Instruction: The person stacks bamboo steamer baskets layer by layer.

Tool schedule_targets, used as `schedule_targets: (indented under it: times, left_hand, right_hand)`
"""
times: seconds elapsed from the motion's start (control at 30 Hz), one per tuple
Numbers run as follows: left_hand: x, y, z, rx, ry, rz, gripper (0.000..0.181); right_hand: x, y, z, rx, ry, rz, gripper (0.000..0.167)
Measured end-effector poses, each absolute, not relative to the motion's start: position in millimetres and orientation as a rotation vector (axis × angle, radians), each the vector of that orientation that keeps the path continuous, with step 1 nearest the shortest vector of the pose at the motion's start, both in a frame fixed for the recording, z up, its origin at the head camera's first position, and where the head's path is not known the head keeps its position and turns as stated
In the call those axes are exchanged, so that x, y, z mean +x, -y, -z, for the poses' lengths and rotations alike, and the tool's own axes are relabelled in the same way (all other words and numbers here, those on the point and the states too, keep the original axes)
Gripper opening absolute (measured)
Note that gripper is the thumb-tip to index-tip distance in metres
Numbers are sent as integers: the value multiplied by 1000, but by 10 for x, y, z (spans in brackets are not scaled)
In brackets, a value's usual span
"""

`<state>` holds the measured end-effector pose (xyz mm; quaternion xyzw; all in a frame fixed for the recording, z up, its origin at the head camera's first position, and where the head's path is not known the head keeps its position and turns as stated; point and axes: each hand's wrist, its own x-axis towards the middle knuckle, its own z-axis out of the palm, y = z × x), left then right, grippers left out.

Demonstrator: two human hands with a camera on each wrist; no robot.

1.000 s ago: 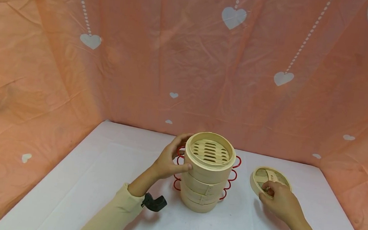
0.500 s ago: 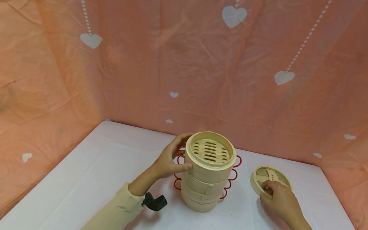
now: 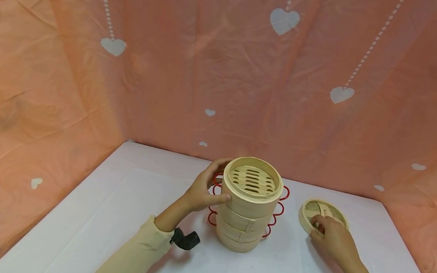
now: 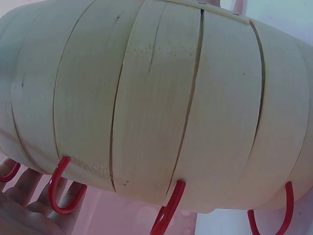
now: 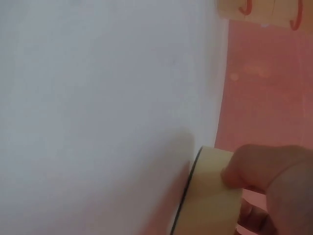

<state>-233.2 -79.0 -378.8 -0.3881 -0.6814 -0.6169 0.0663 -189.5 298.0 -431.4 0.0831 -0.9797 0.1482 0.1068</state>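
Note:
A tall bamboo steamer [image 3: 244, 214] of stacked round tiers stands upright on the white table, red loop handles down both sides. Its top is uncovered and shows a slatted base [image 3: 252, 180] inside. My left hand [image 3: 204, 189] grips the upper part from the left, thumb on the near wall and fingers round the far side. In the left wrist view, fingers [image 4: 29, 205] show behind the red handles [image 4: 66, 188]. To the right is the round bamboo lid [image 3: 306, 222], whose rim my right hand [image 3: 334, 237] pinches, thumb outside [image 5: 244, 169] and fingers curled inside.
The white-covered table [image 3: 128, 189] runs back to orange cloth walls [image 3: 160, 83] printed with pale hearts. Black wrist cameras [image 3: 185, 240] sit on both wrists, the left one close to the steamer.
The head view has shifted slightly, moving the scene a little to the right. Both hands keep their holds on the steamer and the lid, with no other visible movement.

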Motion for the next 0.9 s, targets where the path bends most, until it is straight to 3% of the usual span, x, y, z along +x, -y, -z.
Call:
schedule_targets:
  times: [0.9]
  left_hand:
    - [-2354, 787, 3808, -1169, 2058, 1860, 86]
  right_hand:
    - [-1925, -2961, 4149, 308, 2622, -351, 18]
